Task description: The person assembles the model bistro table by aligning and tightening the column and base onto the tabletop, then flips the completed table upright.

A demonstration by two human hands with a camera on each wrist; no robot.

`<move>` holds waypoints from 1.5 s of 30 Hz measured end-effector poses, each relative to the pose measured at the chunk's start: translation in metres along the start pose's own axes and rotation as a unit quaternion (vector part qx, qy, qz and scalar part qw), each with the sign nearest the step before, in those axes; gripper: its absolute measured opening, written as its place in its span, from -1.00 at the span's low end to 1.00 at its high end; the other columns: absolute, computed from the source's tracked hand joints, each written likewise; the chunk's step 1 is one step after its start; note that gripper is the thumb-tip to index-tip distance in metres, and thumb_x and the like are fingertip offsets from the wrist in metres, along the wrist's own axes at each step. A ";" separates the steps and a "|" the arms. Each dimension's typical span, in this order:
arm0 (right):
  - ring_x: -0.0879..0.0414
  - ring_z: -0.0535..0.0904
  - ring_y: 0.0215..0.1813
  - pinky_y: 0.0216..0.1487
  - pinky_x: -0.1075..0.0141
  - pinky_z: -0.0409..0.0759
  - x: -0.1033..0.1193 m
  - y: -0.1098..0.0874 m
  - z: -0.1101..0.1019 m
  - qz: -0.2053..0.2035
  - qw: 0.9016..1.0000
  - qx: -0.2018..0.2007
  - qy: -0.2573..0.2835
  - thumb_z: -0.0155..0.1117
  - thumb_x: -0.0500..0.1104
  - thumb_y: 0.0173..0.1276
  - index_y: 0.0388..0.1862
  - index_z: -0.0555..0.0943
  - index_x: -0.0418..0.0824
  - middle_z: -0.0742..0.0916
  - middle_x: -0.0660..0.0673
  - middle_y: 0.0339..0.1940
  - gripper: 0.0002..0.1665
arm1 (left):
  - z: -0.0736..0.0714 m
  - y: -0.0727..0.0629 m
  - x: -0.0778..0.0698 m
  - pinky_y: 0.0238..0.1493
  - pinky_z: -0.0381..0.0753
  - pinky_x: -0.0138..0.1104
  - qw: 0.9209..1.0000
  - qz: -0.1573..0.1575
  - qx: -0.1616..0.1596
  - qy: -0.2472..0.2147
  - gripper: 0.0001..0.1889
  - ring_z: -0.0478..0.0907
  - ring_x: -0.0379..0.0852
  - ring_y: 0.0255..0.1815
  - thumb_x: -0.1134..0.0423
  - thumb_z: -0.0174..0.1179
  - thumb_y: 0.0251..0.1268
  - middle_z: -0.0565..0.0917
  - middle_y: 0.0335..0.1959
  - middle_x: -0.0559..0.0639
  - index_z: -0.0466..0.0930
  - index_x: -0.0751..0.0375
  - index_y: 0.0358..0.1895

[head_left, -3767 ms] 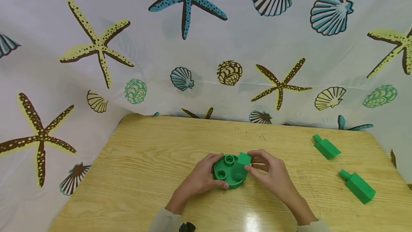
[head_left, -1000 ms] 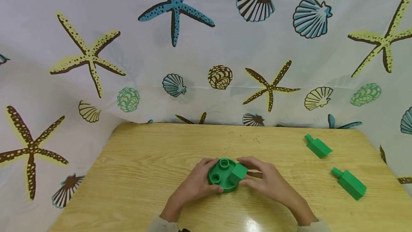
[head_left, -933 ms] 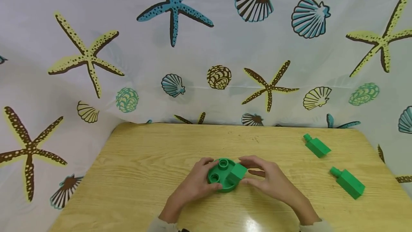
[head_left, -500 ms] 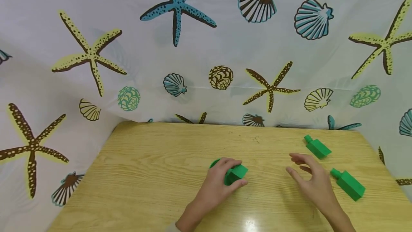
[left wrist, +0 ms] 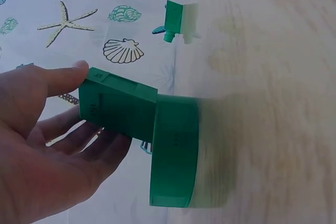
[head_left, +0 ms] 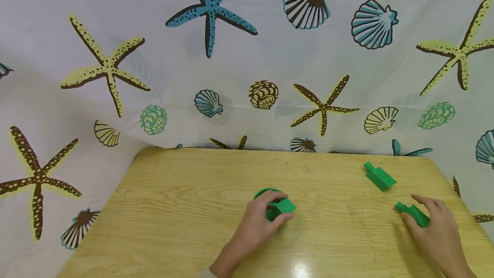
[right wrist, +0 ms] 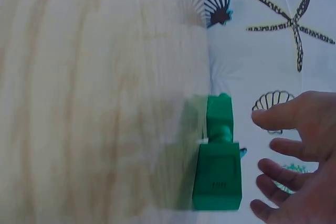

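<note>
A round green base [head_left: 260, 192] sits on the table, with a rectangular green block [head_left: 286, 206] standing in it at a slight tilt. My left hand [head_left: 256, 220] holds that block between thumb and fingers and covers much of the base. In the left wrist view the thumb lies on one side of the upright block [left wrist: 118, 103], the fingers on the other. My right hand [head_left: 441, 231] hovers over a lying green block with a round peg [head_left: 417, 216]. The right wrist view shows its fingers spread beside this block [right wrist: 218, 179], apart from it.
Farther back on the right lies another green pegged block [head_left: 381, 178]. The wooden table [head_left: 185, 196] ends at a white cloth [head_left: 231, 119] printed with starfish and shells, which hangs behind it and along the sides.
My right hand has left the block on the base and moved right to the nearer lying block. My left hand has shifted from the base's rim to the upright block.
</note>
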State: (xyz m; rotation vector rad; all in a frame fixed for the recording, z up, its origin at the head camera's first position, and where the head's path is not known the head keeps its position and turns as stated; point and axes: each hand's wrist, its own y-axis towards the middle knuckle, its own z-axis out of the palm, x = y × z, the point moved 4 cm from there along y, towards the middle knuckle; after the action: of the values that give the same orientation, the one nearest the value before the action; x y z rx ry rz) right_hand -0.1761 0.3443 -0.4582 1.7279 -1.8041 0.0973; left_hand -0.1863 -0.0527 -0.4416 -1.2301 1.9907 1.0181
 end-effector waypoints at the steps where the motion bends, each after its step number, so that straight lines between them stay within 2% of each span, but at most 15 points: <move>1: -0.54 0.38 0.08 -0.02 -0.44 0.40 -0.005 0.000 -0.001 0.009 1.000 0.009 -0.009 0.46 -0.30 0.32 0.23 0.50 -0.51 0.47 -0.58 0.14 -0.42 | 0.000 0.000 0.000 0.06 0.72 -0.18 1.000 0.000 0.010 -0.001 -0.60 0.62 -0.04 0.10 0.27 0.45 0.31 0.67 0.12 0.02 0.65 0.21 0.18; 7: -0.50 0.50 -0.02 -0.13 -0.29 0.54 -0.027 0.000 0.000 0.046 0.996 0.067 -0.035 0.42 -0.28 0.33 0.21 0.44 -0.63 0.54 -0.64 0.03 -0.38 | -0.004 0.001 -0.001 0.34 0.52 0.02 0.997 -0.006 0.075 -0.015 -0.63 0.45 0.10 0.38 0.39 0.25 0.46 0.59 0.27 0.06 0.60 0.21 0.28; 11: -0.51 0.57 -0.07 -0.16 -0.26 0.61 -0.035 0.001 0.000 0.059 0.993 0.088 -0.041 0.44 -0.27 0.32 0.18 0.45 -0.65 0.61 -0.63 0.00 -0.38 | -0.011 0.000 0.001 0.41 0.43 0.08 0.995 -0.003 0.098 -0.037 -0.62 0.36 0.15 0.46 0.49 0.10 0.51 0.54 0.32 0.11 0.56 0.23 0.31; 16: -0.48 0.61 -0.13 -0.24 -0.19 0.68 -0.039 0.002 -0.001 0.054 0.994 0.092 -0.038 0.45 -0.23 0.34 0.14 0.46 -0.66 0.62 -0.63 -0.07 -0.40 | -0.019 0.001 0.001 0.42 0.40 0.11 0.997 0.015 0.080 -0.017 -0.58 0.36 0.21 0.44 0.62 -0.08 0.49 0.48 0.31 0.22 0.56 0.30 0.27; 19: -0.48 0.61 -0.13 -0.28 -0.16 0.69 -0.038 0.001 -0.002 0.057 0.994 0.087 -0.026 0.40 -0.21 0.41 0.17 0.41 -0.64 0.59 -0.65 -0.04 -0.40 | -0.020 0.002 0.002 0.38 0.44 0.11 0.998 0.010 0.065 -0.009 -0.58 0.39 0.23 0.40 0.61 -0.11 0.51 0.45 0.29 0.25 0.58 0.31 0.26; 23: -0.53 0.62 -0.11 -0.28 -0.16 0.71 -0.031 0.003 -0.004 0.066 0.993 0.096 -0.002 0.27 -0.11 0.55 0.27 0.31 -0.61 0.54 -0.73 0.03 -0.35 | -0.019 0.002 0.004 0.21 0.57 0.08 0.999 -0.013 0.051 -0.006 -0.69 0.46 0.15 0.25 0.36 0.05 0.60 0.44 0.23 0.21 0.61 0.26 0.26; 25: -0.52 0.64 -0.11 -0.29 -0.14 0.72 -0.025 0.005 -0.004 0.064 0.991 0.113 0.023 0.18 -0.04 0.61 0.34 0.27 -0.59 0.55 -0.73 0.02 -0.32 | -0.019 0.002 0.005 0.10 0.62 0.04 0.999 -0.019 0.040 0.003 -0.69 0.48 0.09 0.16 0.23 0.20 0.55 0.45 0.18 0.18 0.64 0.24 0.23; 27: -0.46 0.67 -0.12 -0.31 -0.04 0.74 -0.018 0.006 -0.004 0.056 0.988 0.129 0.055 0.10 0.01 0.65 0.39 0.24 -0.56 0.57 -0.70 0.02 -0.29 | -0.018 0.002 0.006 0.04 0.65 0.01 0.999 -0.016 0.026 0.015 -0.67 0.49 0.05 0.08 0.21 0.32 0.46 0.46 0.13 0.16 0.66 0.24 0.18; 31: -0.08 0.73 -0.18 -0.31 0.17 0.76 -0.001 0.008 0.000 0.039 0.977 0.148 0.149 0.00 0.00 0.70 0.49 0.17 -0.48 0.60 -0.55 0.03 -0.32 | -0.021 0.001 0.010 0.03 0.69 -0.04 1.000 -0.015 0.006 0.021 -0.71 0.52 0.03 0.06 0.34 0.37 0.37 0.49 0.10 0.15 0.69 0.20 0.12; 34: 0.11 0.72 -0.24 -0.27 0.23 0.78 0.011 0.011 0.006 0.024 0.963 0.148 0.225 -0.01 -0.08 0.71 0.52 0.14 -0.44 0.58 -0.52 0.03 -0.36 | -0.025 0.001 0.014 0.09 0.69 -0.04 1.000 -0.022 0.008 0.010 -0.71 0.53 0.06 0.13 0.41 0.32 0.39 0.50 0.13 0.15 0.69 0.21 0.13; 37: 0.14 0.71 -0.22 -0.22 0.19 0.79 0.021 0.014 0.011 0.013 0.947 0.152 0.282 0.02 -0.14 0.69 0.53 0.12 -0.42 0.54 -0.49 0.04 -0.38 | -0.030 0.001 0.018 0.13 0.68 -0.03 0.999 -0.026 0.017 -0.005 -0.70 0.53 0.09 0.17 0.43 0.28 0.41 0.51 0.13 0.14 0.68 0.21 0.15; 40: 0.15 0.74 -0.15 -0.14 0.21 0.79 0.031 0.015 0.016 0.014 0.938 0.160 0.307 0.06 -0.13 0.68 0.54 0.14 -0.40 0.50 -0.50 0.15 -0.35 | -0.033 0.002 0.022 0.13 0.69 -0.03 0.999 -0.025 0.020 -0.013 -0.69 0.55 0.09 0.17 0.45 0.27 0.40 0.53 0.11 0.12 0.68 0.20 0.16; 45: 0.19 0.75 -0.07 -0.03 0.29 0.75 0.044 0.018 0.021 0.018 0.927 0.165 0.337 0.10 -0.11 0.66 0.57 0.17 -0.38 0.38 -0.49 0.39 -0.33 | -0.038 0.002 0.027 0.15 0.67 0.04 1.000 -0.020 -0.005 -0.022 -0.66 0.57 0.11 0.20 0.49 0.28 0.36 0.58 0.12 0.11 0.69 0.16 0.14</move>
State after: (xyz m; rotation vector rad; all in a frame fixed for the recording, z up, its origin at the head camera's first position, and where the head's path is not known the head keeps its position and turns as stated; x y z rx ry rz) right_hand -0.1985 0.2985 -0.4477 1.5959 -1.3435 0.9390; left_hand -0.2020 -0.0965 -0.4417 -1.2360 1.9224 1.0289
